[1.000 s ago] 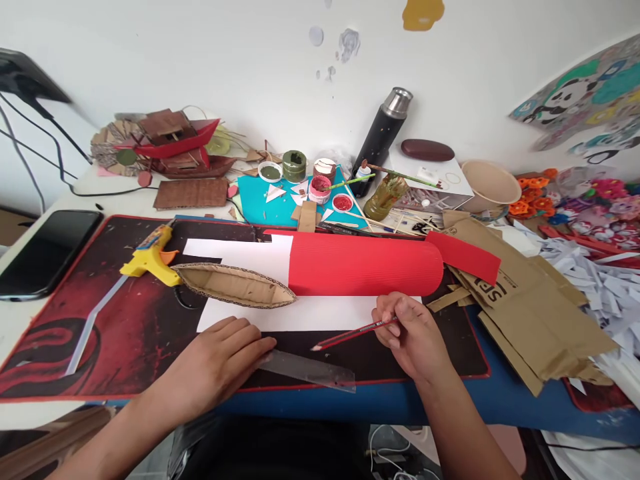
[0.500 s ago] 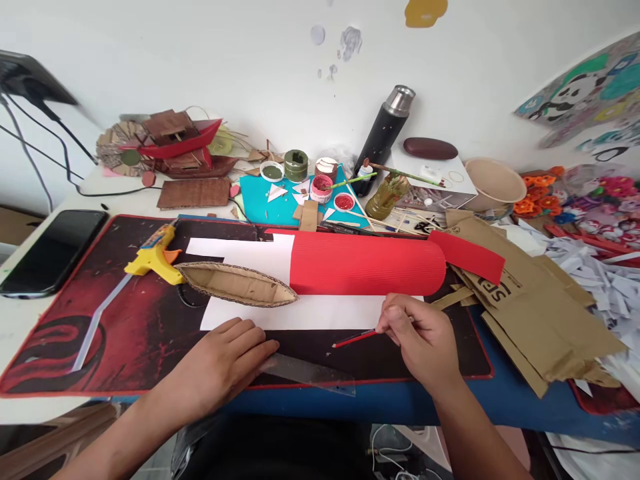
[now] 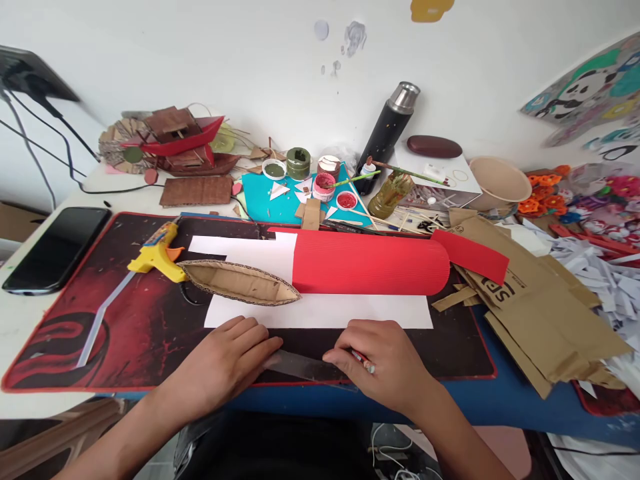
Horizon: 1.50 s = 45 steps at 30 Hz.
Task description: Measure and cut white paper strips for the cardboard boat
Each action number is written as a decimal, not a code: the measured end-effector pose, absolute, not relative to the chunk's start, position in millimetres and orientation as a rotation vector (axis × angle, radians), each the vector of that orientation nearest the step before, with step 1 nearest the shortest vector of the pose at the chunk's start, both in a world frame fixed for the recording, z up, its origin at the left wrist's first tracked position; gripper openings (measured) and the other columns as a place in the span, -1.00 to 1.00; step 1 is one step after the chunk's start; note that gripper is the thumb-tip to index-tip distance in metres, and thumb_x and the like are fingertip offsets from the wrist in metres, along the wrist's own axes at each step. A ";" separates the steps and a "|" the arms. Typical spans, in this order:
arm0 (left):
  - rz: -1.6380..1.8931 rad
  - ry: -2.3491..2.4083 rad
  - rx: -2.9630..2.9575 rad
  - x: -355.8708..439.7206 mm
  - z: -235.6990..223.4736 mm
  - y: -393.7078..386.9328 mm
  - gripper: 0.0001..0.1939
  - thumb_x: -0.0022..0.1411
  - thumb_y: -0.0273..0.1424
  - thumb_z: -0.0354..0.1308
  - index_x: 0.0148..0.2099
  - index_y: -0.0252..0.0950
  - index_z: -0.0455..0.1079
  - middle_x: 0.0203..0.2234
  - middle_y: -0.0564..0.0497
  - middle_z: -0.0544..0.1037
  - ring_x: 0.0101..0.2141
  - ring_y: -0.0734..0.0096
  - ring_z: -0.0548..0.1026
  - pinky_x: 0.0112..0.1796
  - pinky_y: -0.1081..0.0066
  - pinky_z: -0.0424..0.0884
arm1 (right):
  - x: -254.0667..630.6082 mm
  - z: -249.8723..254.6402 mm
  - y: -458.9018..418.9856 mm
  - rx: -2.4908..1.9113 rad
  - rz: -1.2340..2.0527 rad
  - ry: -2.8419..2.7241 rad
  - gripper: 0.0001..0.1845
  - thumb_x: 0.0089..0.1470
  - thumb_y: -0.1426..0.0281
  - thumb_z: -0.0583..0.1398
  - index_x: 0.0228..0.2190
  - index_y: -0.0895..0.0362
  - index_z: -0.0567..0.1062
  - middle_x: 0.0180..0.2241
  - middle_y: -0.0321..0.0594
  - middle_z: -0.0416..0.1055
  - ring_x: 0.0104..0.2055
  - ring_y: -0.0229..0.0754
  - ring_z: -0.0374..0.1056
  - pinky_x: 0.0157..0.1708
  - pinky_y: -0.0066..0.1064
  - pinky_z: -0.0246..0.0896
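My left hand (image 3: 231,359) is closed over the left end of a clear ruler (image 3: 304,367) near the mat's front edge; its fingertips press together there. In my right hand (image 3: 387,357) a red-and-black pencil (image 3: 365,362) is tucked between the fingers, mostly hidden, with one end showing. That hand's thumb and fingers are at the ruler's right part; whether they grip it too I cannot tell. Just beyond both hands lies a white sheet (image 3: 350,312). A boat-shaped cardboard piece (image 3: 240,283) rests over it, beside a curled red corrugated sheet (image 3: 370,263).
A yellow glue gun (image 3: 157,257) with a glue stick lies left on the dark mat (image 3: 165,327), near a phone (image 3: 55,250). Paint pots (image 3: 299,163) and a black flask (image 3: 387,127) stand at the back. Cardboard pieces (image 3: 550,320) are stacked at right.
My right hand has moved left and toward me, to the ruler's right part. The pencil has turned in its fingers and its tip no longer shows. My left hand stays on the ruler.
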<state>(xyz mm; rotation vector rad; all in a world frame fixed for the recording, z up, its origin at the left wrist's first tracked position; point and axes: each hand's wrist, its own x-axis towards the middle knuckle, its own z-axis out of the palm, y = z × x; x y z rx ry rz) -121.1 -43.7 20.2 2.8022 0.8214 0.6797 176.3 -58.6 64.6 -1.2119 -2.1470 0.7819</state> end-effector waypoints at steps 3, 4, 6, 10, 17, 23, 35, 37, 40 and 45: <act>0.671 0.832 2.790 -120.9 18.2 -44.5 -0.79 0.59 -0.37 0.09 0.08 -0.35 0.49 -0.28 -0.05 0.60 -0.29 0.23 0.52 -0.26 0.23 0.45 | 178.5 56.0 -58.4 -1.272 0.833 -2.163 -0.45 0.53 0.14 0.18 -0.48 0.13 0.56 -0.55 -0.30 0.44 -0.53 -0.28 0.32 -0.48 -0.40 0.06; 0.671 0.836 2.786 -121.0 17.7 -44.7 -0.79 0.58 -0.34 0.11 0.09 -0.35 0.49 -0.28 -0.05 0.60 -0.29 0.23 0.52 -0.25 0.23 0.45 | 179.5 54.5 -57.9 -1.286 0.860 -2.138 -0.46 0.53 0.15 0.19 -0.49 0.13 0.56 -0.55 -0.30 0.44 -0.53 -0.28 0.32 -0.48 -0.40 0.08; 0.666 0.842 2.781 -121.1 17.2 -45.0 -0.77 0.57 -0.32 0.14 0.09 -0.35 0.49 -0.29 -0.04 0.59 -0.29 0.22 0.53 -0.25 0.22 0.46 | 181.7 53.4 -56.3 -1.295 0.938 -2.034 -0.50 0.50 0.17 0.22 -0.49 0.11 0.58 -0.56 -0.31 0.45 -0.53 -0.28 0.32 -0.48 -0.42 0.12; 0.648 0.842 2.792 -121.6 15.9 -45.7 -0.80 0.56 -0.37 0.13 0.10 -0.34 0.49 -0.29 -0.05 0.60 -0.30 0.21 0.53 -0.25 0.22 0.47 | 186.7 53.8 -52.1 -1.286 1.037 -1.750 -0.67 0.45 0.26 0.26 -0.34 0.09 0.69 -0.47 -0.25 0.59 -0.45 -0.21 0.47 -0.43 -0.42 0.30; 0.748 0.877 2.778 -124.2 16.8 -46.4 -0.83 0.56 -0.44 0.12 0.09 -0.34 0.49 -0.27 -0.06 0.63 -0.27 0.24 0.54 -0.20 0.24 0.48 | 196.3 42.6 -47.8 -1.272 1.167 -1.431 -0.72 0.40 0.18 0.32 -0.26 0.08 0.74 -0.51 -0.29 0.51 -0.61 -0.29 0.36 -0.56 -0.43 0.24; 0.787 0.876 2.774 -126.0 17.2 -45.3 -0.84 0.53 -0.44 0.16 0.06 -0.29 0.55 0.06 -0.15 0.69 0.11 0.11 0.59 0.09 0.16 0.50 | 199.7 19.6 -36.0 -1.237 1.354 -0.957 -0.46 0.26 -0.10 0.39 -0.45 0.12 0.64 -0.71 -0.39 0.26 -0.72 -0.34 0.16 -0.69 -0.50 -0.03; 0.805 0.975 2.754 -127.6 14.2 -41.4 -0.81 0.54 -0.47 0.15 0.09 -0.29 0.54 0.08 -0.11 0.71 0.13 0.18 0.62 0.12 0.17 0.51 | 186.3 7.7 -29.0 -1.227 1.397 -0.861 -0.45 0.24 -0.08 0.41 -0.49 0.12 0.58 -0.72 -0.45 0.17 -0.71 -0.36 0.06 -0.70 -0.47 -0.03; 0.819 1.004 2.753 -128.8 14.0 -40.7 -0.83 0.54 -0.48 0.15 0.07 -0.29 0.54 0.07 -0.11 0.72 0.12 0.17 0.62 0.11 0.17 0.50 | 182.3 7.3 -28.5 -1.228 1.414 -0.874 -0.44 0.23 -0.10 0.41 -0.49 0.12 0.58 -0.71 -0.44 0.18 -0.71 -0.35 0.07 -0.69 -0.46 -0.01; 0.813 1.012 2.770 -130.7 13.2 -40.7 -0.83 0.55 -0.47 0.14 0.07 -0.30 0.54 0.06 -0.13 0.71 0.13 0.15 0.60 0.10 0.17 0.51 | 179.1 7.7 -28.1 -1.236 1.427 -0.867 -0.43 0.22 -0.11 0.41 -0.47 0.13 0.59 -0.70 -0.42 0.23 -0.71 -0.35 0.11 -0.70 -0.48 -0.02; 0.761 0.974 2.830 -129.4 12.7 -42.7 -0.80 0.53 -0.49 0.16 0.11 -0.32 0.53 0.07 -0.15 0.70 0.15 0.12 0.58 0.13 0.14 0.51 | 180.1 11.1 -27.5 -1.220 1.411 -0.823 -0.43 0.23 -0.13 0.40 -0.44 0.13 0.61 -0.71 -0.40 0.27 -0.71 -0.35 0.14 -0.70 -0.50 -0.02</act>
